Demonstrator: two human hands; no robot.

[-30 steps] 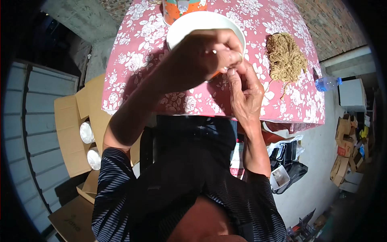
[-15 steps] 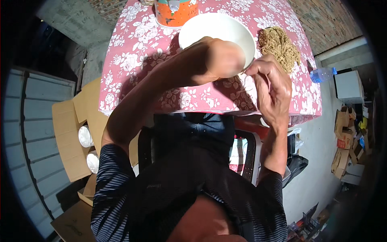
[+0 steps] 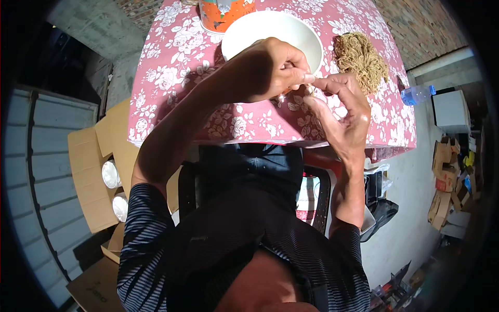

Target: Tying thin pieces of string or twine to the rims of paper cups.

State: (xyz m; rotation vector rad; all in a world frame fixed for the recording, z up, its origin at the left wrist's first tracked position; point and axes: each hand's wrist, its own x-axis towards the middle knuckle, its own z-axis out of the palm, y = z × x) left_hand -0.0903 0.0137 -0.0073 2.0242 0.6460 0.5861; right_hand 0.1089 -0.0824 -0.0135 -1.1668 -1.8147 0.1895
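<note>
Over the near part of the table, my left hand is closed in a pinch in front of a white bowl. Its fingertips meet those of my right hand, whose thumb and forefinger curl around the same spot. A small pale thing shows between the fingertips, too little of it to name. Something orange-brown peeks out under my left hand, mostly covered. To the right of the bowl lies a loose bundle of tan string, close to my right hand but apart from it.
An orange tin stands behind the bowl on the pink floral tablecloth. A clear plastic bottle is beyond the table's right edge, near a white box. Open cardboard boxes are on the left; more cardboard lies at right.
My left hand, blurred before, has slowed and risen slightly. My right hand has shifted left, so the fingertips now meet. The bowl sits slightly farther left and back.
</note>
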